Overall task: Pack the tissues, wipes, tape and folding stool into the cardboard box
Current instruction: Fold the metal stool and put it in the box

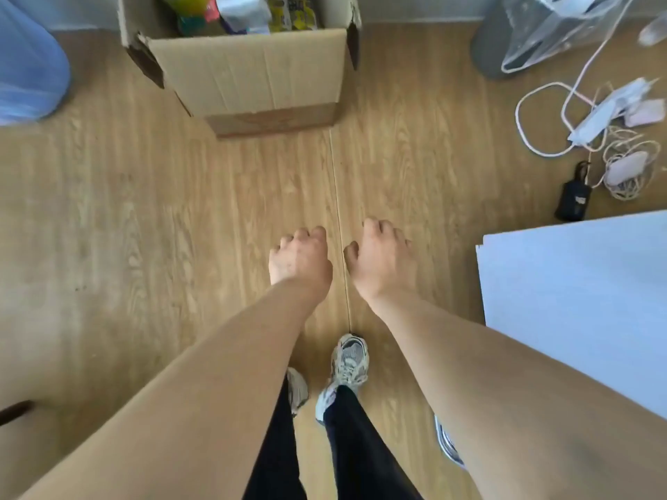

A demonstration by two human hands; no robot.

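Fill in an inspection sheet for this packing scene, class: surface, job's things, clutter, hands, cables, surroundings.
Surface: wood-pattern floor, bare in the middle.
Job's things: open cardboard box at the far wall, colourful packets inside; tape and stool not seen.
Clutter: black pouch; clear plastic bag; white boards.
Hands: left hand and right hand empty, fingers curled, above the floor.
Cables: white power strip with looped cords, far right.
Surroundings: blue bag at left; person's sneakers below.

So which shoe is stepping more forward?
The right shoe. Its grey-and-white toe reaches further toward the cardboard box; the left shoe sits further back, half hidden under the arm.
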